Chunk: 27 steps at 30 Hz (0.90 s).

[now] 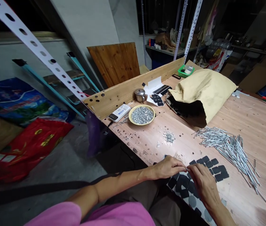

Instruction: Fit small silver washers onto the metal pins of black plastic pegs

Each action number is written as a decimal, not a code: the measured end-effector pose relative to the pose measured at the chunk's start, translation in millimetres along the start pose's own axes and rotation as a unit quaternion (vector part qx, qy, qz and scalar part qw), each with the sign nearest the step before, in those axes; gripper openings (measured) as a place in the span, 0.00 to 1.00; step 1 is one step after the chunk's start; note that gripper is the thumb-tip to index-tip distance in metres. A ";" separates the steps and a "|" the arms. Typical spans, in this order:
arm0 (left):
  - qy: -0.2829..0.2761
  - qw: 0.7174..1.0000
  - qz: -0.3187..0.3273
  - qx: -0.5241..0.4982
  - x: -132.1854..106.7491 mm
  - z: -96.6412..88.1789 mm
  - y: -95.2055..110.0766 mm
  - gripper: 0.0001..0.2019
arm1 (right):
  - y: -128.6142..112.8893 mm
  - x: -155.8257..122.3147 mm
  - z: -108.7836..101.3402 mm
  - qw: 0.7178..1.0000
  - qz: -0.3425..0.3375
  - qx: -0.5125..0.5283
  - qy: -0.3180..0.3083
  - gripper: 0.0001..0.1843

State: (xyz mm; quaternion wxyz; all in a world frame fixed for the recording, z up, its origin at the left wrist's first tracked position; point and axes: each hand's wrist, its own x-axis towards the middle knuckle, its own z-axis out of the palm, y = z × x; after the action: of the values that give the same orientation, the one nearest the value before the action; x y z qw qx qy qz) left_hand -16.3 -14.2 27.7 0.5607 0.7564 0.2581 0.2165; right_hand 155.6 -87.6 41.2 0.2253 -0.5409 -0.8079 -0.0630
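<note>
My left hand (167, 167) and my right hand (203, 181) meet fingertip to fingertip over the near edge of the table. Both are closed in a pinch around something small and pale that I cannot make out. Black rounded-square pads (221, 172) lie beside and beneath my hands, some on a whitish sheet. A small heap of metal washers (169, 137) is spread just beyond my left hand. To the right lies a loose pile of thin metal rods (227, 147). Farther back, a yellow bowl (142, 123) is filled with small shiny metal pieces.
A large paper sack (208, 91) lies with its dark mouth facing me. A lidded metal pot (140, 95), a white box-shaped device (120, 113) and a green basket (186, 71) stand along the wooden back board (133, 86). A perforated metal post (36, 47) slants at the left.
</note>
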 end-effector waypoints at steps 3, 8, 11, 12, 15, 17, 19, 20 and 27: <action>-0.012 0.999 0.029 0.026 0.0 0.2 -1.4 0.10 | 1.2 -0.1 2.0 0.999 -0.041 -0.022 -0.002 0.17; -0.039 0.990 0.081 0.106 -0.1 -1.7 -4.7 0.10 | 0.3 -5.2 4.1 0.999 -0.044 0.015 -0.007 0.16; -0.006 0.952 0.151 0.266 -2.3 1.0 -7.0 0.12 | -3.1 -8.5 8.1 0.994 0.051 0.094 -0.032 0.19; 0.003 0.933 0.171 0.316 -3.1 2.4 -7.9 0.13 | -4.6 -8.7 9.1 0.986 0.091 0.128 -0.054 0.20; 0.033 0.895 0.203 0.395 -5.2 7.2 -10.7 0.14 | -9.3 -6.8 10.9 0.955 0.186 0.206 -0.105 0.23; 0.048 0.893 0.204 0.399 -5.8 10.9 -12.2 0.15 | -12.5 -5.2 11.8 0.947 0.219 0.215 -0.092 0.25; 0.055 0.906 0.189 0.374 -5.6 14.7 -12.9 0.15 | -15.3 -4.9 13.5 0.948 0.239 0.200 -0.067 0.27; 0.057 0.918 0.176 0.350 -5.2 16.4 -12.7 0.14 | -16.4 -5.4 14.7 0.949 0.246 0.186 -0.057 0.27; 0.059 0.997 0.033 0.032 1.9 17.2 -0.2 0.10 | -18.9 -13.9 16.6 0.952 0.303 0.038 -0.012 0.26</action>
State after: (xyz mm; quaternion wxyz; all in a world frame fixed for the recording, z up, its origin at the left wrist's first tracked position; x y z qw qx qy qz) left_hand -4.3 -25.6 22.8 0.5127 0.7678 0.2724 0.2710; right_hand 138.0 -101.3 23.1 0.2443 -0.7519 -0.6107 0.0451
